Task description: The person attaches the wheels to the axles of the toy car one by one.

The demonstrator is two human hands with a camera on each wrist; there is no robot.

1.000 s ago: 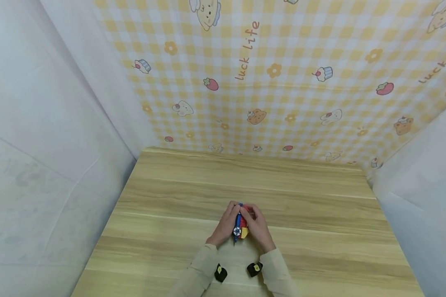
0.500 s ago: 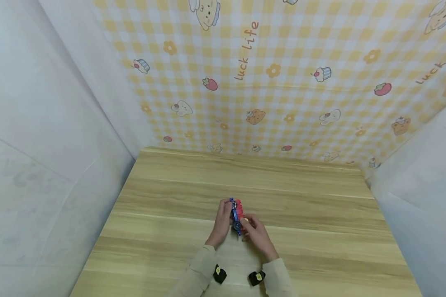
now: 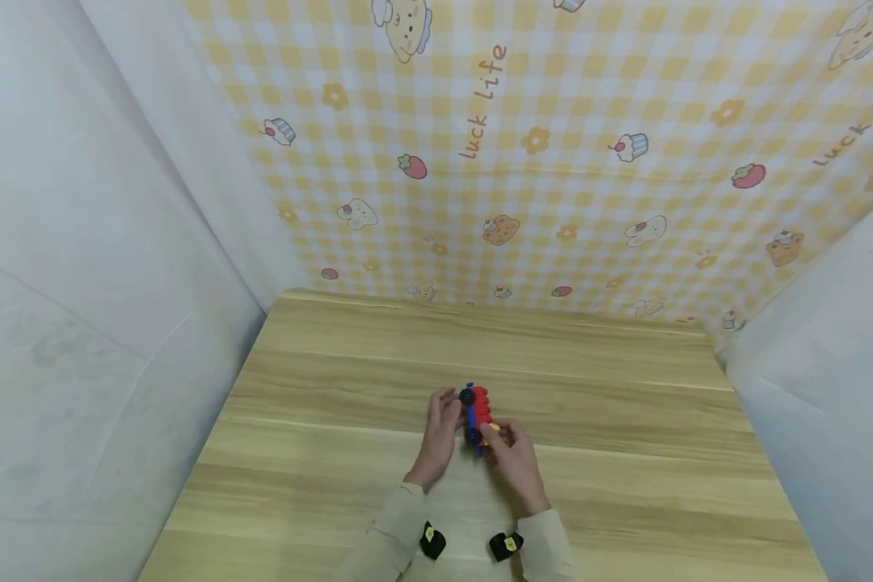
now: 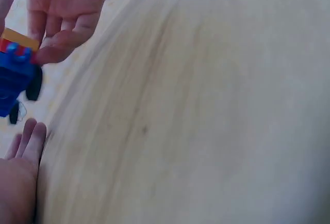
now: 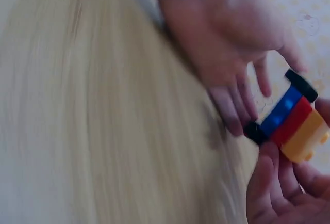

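Observation:
A toy car [image 3: 479, 402] built of plastic blocks has a blue base, black wheels, red bricks and a yellow brick on one end. My right hand [image 3: 518, 467] pinches it at the yellow end, thumb on the near side. In the right wrist view the car [image 5: 294, 118] shows end-on, held by the right hand [image 5: 281, 195] at the lower right. Close to its wheels, my left hand [image 3: 439, 440] has loosely extended fingers, with the palm turned toward the car. The left wrist view catches only the car's blue underside [image 4: 14, 77] at its left edge.
A wood-grain table [image 3: 335, 501] lies under both hands. Behind it hangs a yellow checked cloth [image 3: 538, 194], with a white cloth [image 3: 116, 283] along the left side. Black wrist mounts [image 3: 505, 546] sit by both sleeves.
Both hands were around the car a second ago; now the left has come off it. The right hand has turned the car and carried it slightly to the right.

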